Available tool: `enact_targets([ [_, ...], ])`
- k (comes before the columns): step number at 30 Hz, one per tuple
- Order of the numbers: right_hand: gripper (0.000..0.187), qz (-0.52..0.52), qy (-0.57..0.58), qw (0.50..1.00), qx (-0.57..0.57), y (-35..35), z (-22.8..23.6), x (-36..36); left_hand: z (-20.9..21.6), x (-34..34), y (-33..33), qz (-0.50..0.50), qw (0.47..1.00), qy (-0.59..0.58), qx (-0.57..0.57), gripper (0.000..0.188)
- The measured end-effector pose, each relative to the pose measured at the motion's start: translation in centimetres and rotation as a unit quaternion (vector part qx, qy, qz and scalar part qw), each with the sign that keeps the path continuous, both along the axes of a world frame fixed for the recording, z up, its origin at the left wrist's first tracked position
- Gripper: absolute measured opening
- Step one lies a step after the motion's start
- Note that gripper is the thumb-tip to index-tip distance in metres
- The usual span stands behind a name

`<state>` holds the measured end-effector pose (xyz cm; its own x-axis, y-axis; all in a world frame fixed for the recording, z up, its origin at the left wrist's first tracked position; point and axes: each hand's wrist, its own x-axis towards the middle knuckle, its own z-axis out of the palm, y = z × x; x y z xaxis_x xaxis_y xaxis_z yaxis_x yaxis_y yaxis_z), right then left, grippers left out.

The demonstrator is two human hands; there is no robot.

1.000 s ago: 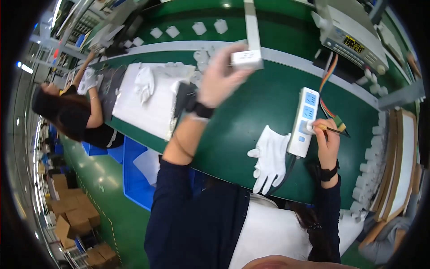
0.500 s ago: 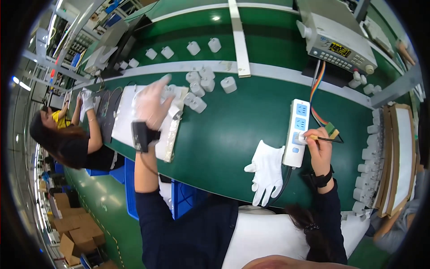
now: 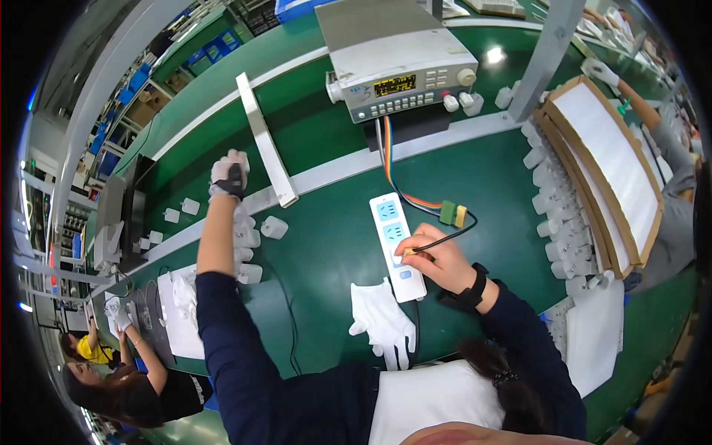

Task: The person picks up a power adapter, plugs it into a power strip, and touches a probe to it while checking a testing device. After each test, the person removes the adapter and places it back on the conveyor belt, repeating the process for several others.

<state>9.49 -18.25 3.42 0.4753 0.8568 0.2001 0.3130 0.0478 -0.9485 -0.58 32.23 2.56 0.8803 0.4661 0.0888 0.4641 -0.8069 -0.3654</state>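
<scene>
My left hand (image 3: 231, 172), in a pale glove with a dark wrist band, reaches over the metal rail at the back. Its fingers are curled closed; what they hold, if anything, is hidden. Two white power adapters (image 3: 190, 206) stand left of it. My bare right hand (image 3: 443, 259) pinches the yellow plug (image 3: 409, 252) of a black cable at a white adapter, mostly covered, on the white power strip (image 3: 380, 220). A flat white glove (image 3: 380, 315) lies beside the strip. Several more white adapters (image 3: 247, 236) cluster below my left forearm's far end.
A bench instrument (image 3: 404, 63) with a lit display stands at the back; coloured wires run from it to a green connector (image 3: 448, 213). Rows of adapters (image 3: 550, 204) and cardboard-edged trays (image 3: 612, 159) line the right. A white bar (image 3: 267, 141) crosses the back. Another person (image 3: 126, 389) sits left.
My left hand has gone from above the white sheet to the back area, and its fingers have closed. My right hand stays at the strip. The view has turned right.
</scene>
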Motion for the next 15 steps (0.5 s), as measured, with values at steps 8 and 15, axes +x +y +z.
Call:
enact_targets([
  [8, 0.014, 0.001, -0.013, 1.0, 0.002, -0.2, 0.0, 0.6, 6.0, 1.3, -21.9, -0.172, 0.594, -0.371, -0.693, 0.049],
  [15, 0.015, 0.002, -0.015, 1.0, 0.005, 0.5, 0.4, 0.2, -0.2, 3.5, -27.9, -0.21, 0.602, -0.299, -0.71, 0.05],
])
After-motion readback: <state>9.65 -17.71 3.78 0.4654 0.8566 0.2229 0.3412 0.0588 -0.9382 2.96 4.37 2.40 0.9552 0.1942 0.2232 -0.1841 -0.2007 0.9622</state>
